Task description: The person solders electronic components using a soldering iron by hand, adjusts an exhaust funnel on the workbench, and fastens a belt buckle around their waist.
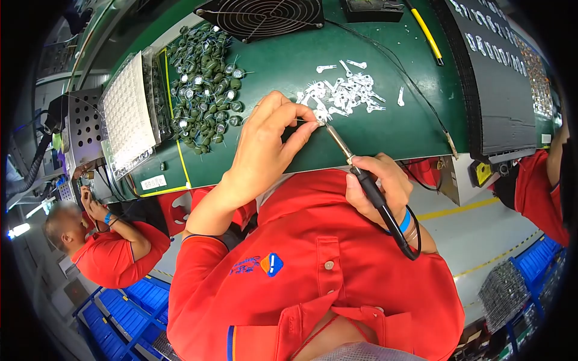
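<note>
Nearest to the camera, a red shirt (373,283) with a small logo on the chest. Beyond it, above the near part of the green table (277,66), a small white part (321,114) — pinched between thumb and index finger of the left hand (265,132), with the other fingers bent, close together. In the right hand (388,183), a soldering iron (371,191), gripped by the handle with thumb and curled fingers, and pointed with its tip at the white part; too small to tell if touching. Just behind, a loose pile of similar white pieces (355,90). To the left of this, many dark green round components (208,84) with thin wires, beside a yellow line. Farther left, a white sheet (129,102). At the far side, a round fan grille (265,13) and a yellow pen-like tool (427,33). At the right, a dark panel (494,90) — and, off the table on the left, a co-worker in red (117,256).
</note>
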### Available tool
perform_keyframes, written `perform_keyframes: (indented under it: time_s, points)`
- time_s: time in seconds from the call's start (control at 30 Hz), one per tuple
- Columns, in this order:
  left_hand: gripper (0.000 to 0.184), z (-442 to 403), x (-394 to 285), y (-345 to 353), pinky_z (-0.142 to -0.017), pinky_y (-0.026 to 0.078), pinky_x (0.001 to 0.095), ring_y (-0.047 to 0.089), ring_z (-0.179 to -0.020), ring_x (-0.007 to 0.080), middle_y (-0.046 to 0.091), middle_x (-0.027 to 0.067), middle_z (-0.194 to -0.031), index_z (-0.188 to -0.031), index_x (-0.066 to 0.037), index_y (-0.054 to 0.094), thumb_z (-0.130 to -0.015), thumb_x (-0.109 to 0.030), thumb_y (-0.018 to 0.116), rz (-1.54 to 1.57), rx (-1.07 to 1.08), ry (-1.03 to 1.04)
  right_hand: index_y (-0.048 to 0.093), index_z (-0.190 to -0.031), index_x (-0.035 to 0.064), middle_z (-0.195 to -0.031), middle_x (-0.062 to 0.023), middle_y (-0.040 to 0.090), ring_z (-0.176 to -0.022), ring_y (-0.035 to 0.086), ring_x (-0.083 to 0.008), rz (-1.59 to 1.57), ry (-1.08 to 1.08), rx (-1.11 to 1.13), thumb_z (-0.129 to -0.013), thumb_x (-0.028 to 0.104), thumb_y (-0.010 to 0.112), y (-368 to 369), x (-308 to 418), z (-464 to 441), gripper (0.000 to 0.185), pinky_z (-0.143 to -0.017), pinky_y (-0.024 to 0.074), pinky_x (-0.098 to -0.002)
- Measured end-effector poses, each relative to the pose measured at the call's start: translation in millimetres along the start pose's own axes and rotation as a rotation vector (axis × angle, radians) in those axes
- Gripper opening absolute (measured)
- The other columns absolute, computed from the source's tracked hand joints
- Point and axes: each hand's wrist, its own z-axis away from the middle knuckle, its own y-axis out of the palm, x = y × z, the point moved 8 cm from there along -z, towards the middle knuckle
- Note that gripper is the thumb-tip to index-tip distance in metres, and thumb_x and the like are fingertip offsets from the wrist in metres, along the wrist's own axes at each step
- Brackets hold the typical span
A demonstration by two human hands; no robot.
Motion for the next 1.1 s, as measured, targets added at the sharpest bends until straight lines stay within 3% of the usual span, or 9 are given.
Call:
perform_keyframes:
  time_s: [0.23, 0.33, 0.47, 0.6, 0.7, 0.77, 0.83, 1.0, 1.1]
  points:
    - [0.016, -5.9, -0.1, -8.5, -0.059, 0.042, 0.0271, 0.052, -0.069, 0.0151, 0.053, 0.0044, -0.08, -0.092, -0.006, 0.067, -0.078, -0.005, 0.074, 0.026, 0.001, -0.001, 0.059, -0.106, -0.0043, -0.078, -0.0104, 0.063, -0.059, 0.056, -0.0124, -0.049, 0.027, 0.057, -0.079, -0.001, 0.068, 0.3, -0.9, 1.6, 0.029, -0.052, 0.0443, -0.0225]
    - [0.019, -18.8, 8.7, -46.2, -0.059, 0.042, 0.0282, 0.051, -0.067, 0.0159, 0.054, 0.0054, -0.08, -0.096, -0.006, 0.068, -0.078, -0.008, 0.074, -0.222, -0.064, -0.018, 0.057, -0.111, -0.0056, -0.085, -0.0109, 0.064, -0.066, 0.059, -0.0135, -0.166, 0.137, -0.045, -0.083, 0.0, 0.066, -6.2, -12.3, 6.0, 0.03, -0.06, 0.0489, -0.0231]
    - [0.02, -31.7, 47.9, -72.8, -0.06, 0.043, 0.0299, 0.053, -0.067, 0.0174, 0.056, 0.0063, -0.082, -0.098, -0.005, 0.07, -0.079, -0.009, 0.073, -0.38, -0.156, -0.028, 0.055, -0.114, -0.0073, -0.089, -0.0112, 0.064, -0.071, 0.061, -0.0141, -0.164, 0.199, -0.006, -0.086, 0.002, 0.064, -4.3, -15.5, 5.1, 0.031, -0.069, 0.0515, -0.0243]
    - [0.021, -34.1, 58.8, -70.4, -0.068, 0.049, 0.0378, 0.062, -0.076, 0.0289, 0.061, 0.0128, -0.087, -0.099, -0.003, 0.069, -0.08, -0.011, 0.072, -0.376, -0.083, -0.138, 0.054, -0.117, -0.0064, -0.089, -0.0117, 0.065, -0.069, 0.061, -0.0125, -0.213, 0.246, -0.006, -0.087, -0.001, 0.062, -1.1, -17.6, 4.5, 0.032, -0.069, 0.0517, -0.0245]
    - [0.016, -25.8, 30.4, -65.0, -0.058, 0.043, 0.0293, 0.056, -0.065, 0.0165, 0.066, 0.0084, -0.088, -0.097, -0.004, 0.07, -0.081, -0.006, 0.071, -0.214, -0.077, -0.101, 0.053, -0.119, -0.0051, -0.088, -0.0117, 0.066, -0.071, 0.063, -0.0124, -0.266, 0.314, 0.077, -0.087, -0.003, 0.062, 5.0, -15.7, -8.8, 0.033, -0.07, 0.0526, -0.0249]
    - [0.017, -19.1, 17.9, -51.0, -0.058, 0.043, 0.0286, 0.056, -0.065, 0.0156, 0.067, 0.0081, -0.089, -0.097, -0.004, 0.071, -0.08, -0.005, 0.072, -0.123, -0.026, -0.047, 0.053, -0.12, -0.0044, -0.087, -0.0118, 0.067, -0.072, 0.064, -0.0124, -0.289, 0.356, 0.112, -0.088, -0.004, 0.062, 15.7, -17.3, -18.2, 0.034, -0.07, 0.053, -0.0251]
    - [0.02, -13.6, 0.6, -34.2, -0.056, 0.042, 0.0272, 0.055, -0.063, 0.0139, 0.069, 0.0075, -0.089, -0.099, -0.004, 0.071, -0.079, -0.003, 0.072, 0.046, 0.059, 0.054, 0.052, -0.122, -0.0027, -0.085, -0.0115, 0.068, -0.074, 0.066, -0.0131, -0.298, 0.239, 0.028, -0.087, -0.005, 0.063, 27.3, -14.3, -39.5, 0.036, -0.07, 0.0539, -0.0254]
    - [0.024, -5.8, -17.4, -9.1, -0.065, 0.051, 0.0311, 0.065, -0.075, 0.0244, 0.067, 0.0103, -0.086, -0.101, -0.003, 0.069, -0.078, -0.006, 0.074, 0.243, 0.148, -0.126, 0.053, -0.121, -0.0012, -0.085, -0.0127, 0.069, -0.081, 0.068, -0.0149, -0.388, 0.273, -0.009, -0.085, -0.005, 0.067, 32.1, -20.6, -41.7, 0.039, -0.072, 0.0553, -0.0261]
    - [0.025, -0.7, -19.3, -1.6, -0.063, 0.051, 0.0312, 0.065, -0.072, 0.0218, 0.067, 0.0094, -0.084, -0.102, -0.003, 0.07, -0.077, -0.006, 0.076, 0.222, 0.102, -0.019, 0.052, -0.12, -0.0008, -0.086, -0.0136, 0.069, -0.081, 0.068, -0.015, -0.433, 0.327, 0.038, -0.084, -0.006, 0.067, 30.7, -20.2, -37.3, 0.039, -0.072, 0.0554, -0.0267]
